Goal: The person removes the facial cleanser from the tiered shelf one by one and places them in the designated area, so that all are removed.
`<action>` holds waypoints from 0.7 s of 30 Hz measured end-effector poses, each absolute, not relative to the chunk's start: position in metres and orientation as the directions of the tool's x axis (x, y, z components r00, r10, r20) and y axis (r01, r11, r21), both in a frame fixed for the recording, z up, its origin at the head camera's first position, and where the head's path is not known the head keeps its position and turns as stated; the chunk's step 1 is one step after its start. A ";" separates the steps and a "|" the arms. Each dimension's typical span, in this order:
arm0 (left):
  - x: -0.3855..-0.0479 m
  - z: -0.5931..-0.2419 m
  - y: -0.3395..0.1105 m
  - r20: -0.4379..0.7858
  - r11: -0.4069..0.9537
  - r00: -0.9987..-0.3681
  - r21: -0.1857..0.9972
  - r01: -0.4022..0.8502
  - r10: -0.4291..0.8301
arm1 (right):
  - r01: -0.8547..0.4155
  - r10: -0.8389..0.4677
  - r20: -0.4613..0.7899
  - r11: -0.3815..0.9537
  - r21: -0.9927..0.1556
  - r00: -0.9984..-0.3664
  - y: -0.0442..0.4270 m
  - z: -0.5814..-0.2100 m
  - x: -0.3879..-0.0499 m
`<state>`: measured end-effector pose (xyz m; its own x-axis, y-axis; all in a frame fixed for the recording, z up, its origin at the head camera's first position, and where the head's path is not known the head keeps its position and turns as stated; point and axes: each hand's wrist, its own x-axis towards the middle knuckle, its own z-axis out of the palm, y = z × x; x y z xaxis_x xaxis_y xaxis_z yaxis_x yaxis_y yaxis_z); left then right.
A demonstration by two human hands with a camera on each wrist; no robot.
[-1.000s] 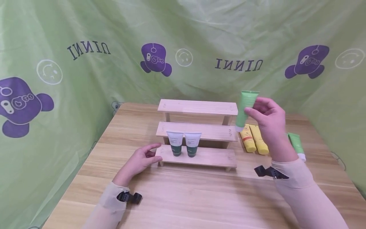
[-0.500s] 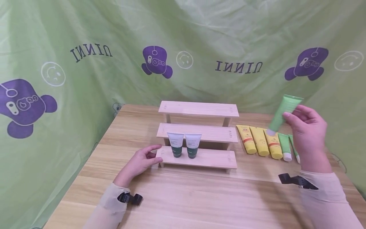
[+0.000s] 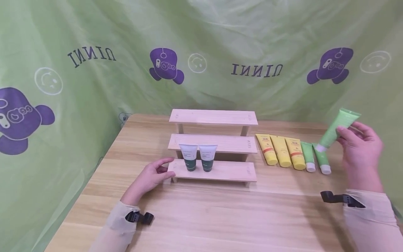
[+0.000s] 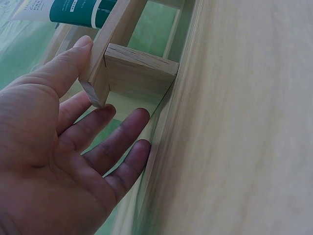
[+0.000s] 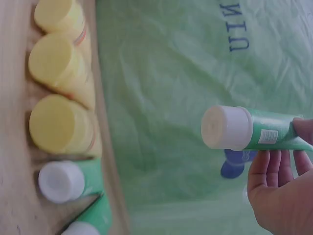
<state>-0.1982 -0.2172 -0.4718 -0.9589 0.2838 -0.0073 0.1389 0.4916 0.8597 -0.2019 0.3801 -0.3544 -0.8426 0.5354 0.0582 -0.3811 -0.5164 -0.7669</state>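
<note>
My right hand [image 3: 362, 150] pinches a light green squeeze tube [image 3: 338, 130] in the air at the right, its white cap tilted down to the left. In the right wrist view the thumb lies on one side of the tube [image 5: 274, 128] and the fingers on the other. At the stepped wooden stand [image 3: 214, 142], my left hand [image 3: 154, 176] holds the left end of the lowest step. The left wrist view shows the thumb and fingertips about the board's end [image 4: 100, 83]. Two white and dark green tubes [image 3: 189, 157] stand cap down on that step.
Right of the stand, three yellow tubes [image 3: 281, 151] lie in a row on the wooden table [image 3: 201, 213]. Two green tubes [image 3: 308, 155] with white caps lie beside them, below the raised tube. A green printed curtain [image 3: 220, 31] hangs behind the table.
My right hand has carried the green tube rightward, from beside the stand to above the right end of the tube row. My left hand stays at the lowest step.
</note>
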 end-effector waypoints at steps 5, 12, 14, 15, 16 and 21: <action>-0.196 -0.475 -0.219 -0.018 0.493 -0.961 0.861 0.125 0.276 | -0.297 0.564 -0.010 -0.450 -0.842 -0.826 0.400 -0.367 -0.204; -0.193 -0.478 -0.222 -0.028 0.496 -0.963 0.861 0.112 0.267 | -0.231 0.565 -0.064 -0.435 -0.870 -0.823 0.424 -0.383 -0.209; -0.193 -0.478 -0.222 -0.035 0.492 -0.964 0.864 0.104 0.265 | -0.196 0.566 -0.076 -0.404 -0.894 -0.821 0.429 -0.385 -0.210; -0.193 -0.478 -0.221 -0.035 0.490 -0.964 0.866 0.102 0.262 | -0.178 0.566 -0.080 -0.386 -0.905 -0.821 0.431 -0.386 -0.210; -0.193 -0.478 -0.221 -0.034 0.488 -0.965 0.867 0.101 0.260 | -0.157 0.562 -0.088 -0.372 -0.915 -0.823 0.433 -0.387 -0.211; -0.194 -0.476 -0.221 -0.030 0.487 -0.967 0.867 0.102 0.255 | -0.043 0.538 -0.112 -0.267 -0.963 -0.836 0.445 -0.391 -0.214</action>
<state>-0.1935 -0.2207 -0.4759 -0.9666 0.2546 -0.0299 0.1015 0.4873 0.8673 -0.2139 0.4449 -0.3914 -0.8357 0.5378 -0.1115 -0.0432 -0.2668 -0.9628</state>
